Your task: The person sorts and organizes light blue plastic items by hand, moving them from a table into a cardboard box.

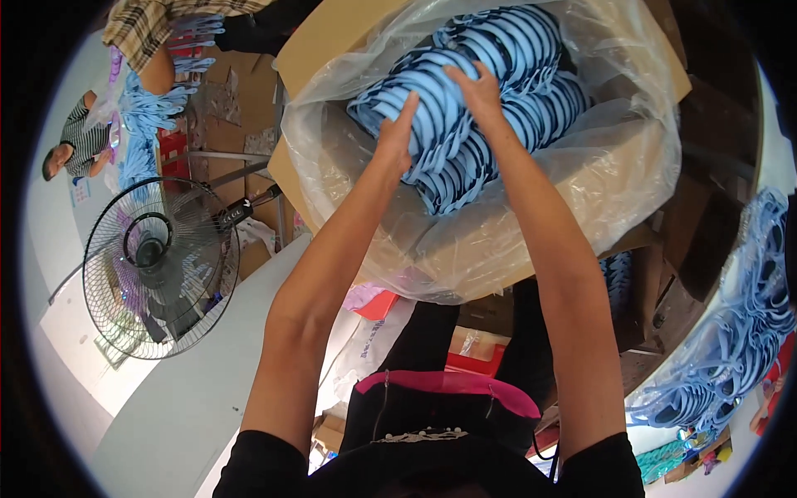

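Rows of nested light-blue curved pieces with dark inner bands (498,41) fill part of a carton lined with clear plastic; I cannot tell their exact kind. My left hand (397,141) grips the near left side of one row, its thumb up and its other fingers mostly hidden. Across the same row, my right hand (481,95) holds the other side, thumb and a finger lying over the pieces. More rows lie beside and below it, touching it. The plastic liner (332,166) spreads out over the carton's walls around both forearms.
The carton's flap (320,46) juts out at upper left. A black caged fan (154,257) stands left, by a grey surface (207,357). More blue pieces in plastic (722,357) lie at right. Another person in a striped top (87,133) is at far left.
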A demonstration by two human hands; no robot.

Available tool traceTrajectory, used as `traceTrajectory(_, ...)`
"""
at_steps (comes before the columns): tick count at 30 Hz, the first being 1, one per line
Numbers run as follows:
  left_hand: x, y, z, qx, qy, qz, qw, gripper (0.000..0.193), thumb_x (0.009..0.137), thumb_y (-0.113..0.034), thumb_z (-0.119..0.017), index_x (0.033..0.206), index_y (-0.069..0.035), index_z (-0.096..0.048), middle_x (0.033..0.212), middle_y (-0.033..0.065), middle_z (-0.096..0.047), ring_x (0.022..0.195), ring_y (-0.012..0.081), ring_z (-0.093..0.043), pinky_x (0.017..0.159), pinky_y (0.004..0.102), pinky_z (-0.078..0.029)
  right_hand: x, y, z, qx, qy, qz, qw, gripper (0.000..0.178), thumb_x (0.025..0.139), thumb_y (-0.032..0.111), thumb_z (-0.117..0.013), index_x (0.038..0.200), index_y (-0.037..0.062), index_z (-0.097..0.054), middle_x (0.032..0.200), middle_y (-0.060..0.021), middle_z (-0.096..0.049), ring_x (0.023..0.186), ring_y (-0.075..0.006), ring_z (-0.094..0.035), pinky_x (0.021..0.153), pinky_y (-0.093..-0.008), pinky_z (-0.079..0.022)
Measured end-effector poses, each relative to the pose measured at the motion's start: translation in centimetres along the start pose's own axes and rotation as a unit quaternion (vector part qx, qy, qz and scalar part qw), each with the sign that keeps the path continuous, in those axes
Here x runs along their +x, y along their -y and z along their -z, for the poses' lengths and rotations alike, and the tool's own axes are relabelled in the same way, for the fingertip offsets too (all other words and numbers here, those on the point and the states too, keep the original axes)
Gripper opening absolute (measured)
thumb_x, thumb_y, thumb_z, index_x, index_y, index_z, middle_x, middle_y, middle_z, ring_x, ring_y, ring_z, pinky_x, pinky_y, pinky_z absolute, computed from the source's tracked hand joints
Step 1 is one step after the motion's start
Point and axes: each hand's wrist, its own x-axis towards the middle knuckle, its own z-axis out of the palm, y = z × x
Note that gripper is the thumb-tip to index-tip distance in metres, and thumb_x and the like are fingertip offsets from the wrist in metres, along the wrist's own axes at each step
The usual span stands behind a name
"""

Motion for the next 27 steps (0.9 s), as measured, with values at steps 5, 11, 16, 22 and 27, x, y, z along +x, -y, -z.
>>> traceTrajectory(5, 4.5, -0.9, -3.8, 0.123, -0.089, -0.080, 0.985, 0.116, 0.077, -0.060, -0.083, 0.151, 0.014, -0.033, 0.154, 0.0279, -0.042, 0.142, 0.0345, -0.042, 0.117, 0.0448, -0.034, 2.0, 2.6, 0.9, -0.096, -0.084, 0.076, 0.989, 0.072, 0.085, 0.055, -0.075, 0.129, -0.0008, -0.063, 0.119, -0.0284, -0.069, 0.112, -0.0431, -0.066, 0.097, -0.0448, -0.051)
traceTrajectory(11, 8.0, 1.1, -5.3, 0.104, -0.057, -0.017, 0.993, 0.133, 0.072, -0.069, -0.082, 0.153, 0.016, -0.019, 0.160, 0.0314, -0.030, 0.149, 0.0382, -0.029, 0.120, 0.0562, -0.025, 3.1, 2.9, 1.7, -0.327, -0.013, 0.071, 0.942, 0.055, 0.103, 0.047, -0.051, 0.135, 0.0031, -0.053, 0.114, -0.0305, -0.069, 0.104, -0.0486, -0.067, 0.093, -0.0511, -0.052)
traceTrajectory(16, 7.9, 1.1, -4.0, 0.119, -0.066, -0.005, 0.991, 0.139, 0.070, -0.070, -0.082, 0.156, 0.015, -0.013, 0.163, 0.0308, -0.023, 0.153, 0.0393, -0.022, 0.120, 0.0601, -0.022, 1.6, 3.4, 1.9, -0.465, -0.010, 0.177, 0.867, 0.033, 0.101, 0.026, -0.054, 0.124, 0.0048, -0.064, 0.102, -0.0230, -0.072, 0.091, -0.0430, -0.072, 0.083, -0.0529, -0.057)
traceTrajectory(22, 7.7, 0.8, -6.0, 0.228, -0.115, -0.049, 0.966, 0.118, 0.071, -0.068, -0.083, 0.143, 0.017, -0.043, 0.147, 0.0311, -0.050, 0.132, 0.0376, -0.052, 0.110, 0.0452, -0.042, 5.0, 0.6, 4.1, -0.378, -0.096, 0.194, 0.900, 0.028, 0.098, 0.028, -0.057, 0.114, 0.0141, -0.075, 0.108, -0.0201, -0.069, 0.098, -0.0413, -0.070, 0.086, -0.0523, -0.056)
traceTrajectory(27, 8.7, -0.3, 0.9, 0.516, -0.147, -0.046, 0.843, 0.096, 0.095, -0.075, -0.044, 0.133, 0.011, -0.060, 0.134, 0.0322, -0.061, 0.123, 0.0356, -0.060, 0.108, 0.0420, -0.042, 5.6, -1.2, -2.2, -0.474, 0.078, 0.123, 0.868, 0.026, 0.094, 0.025, -0.058, 0.108, 0.0116, -0.075, 0.112, -0.0167, -0.071, 0.099, -0.0348, -0.072, 0.078, -0.0537, -0.058)
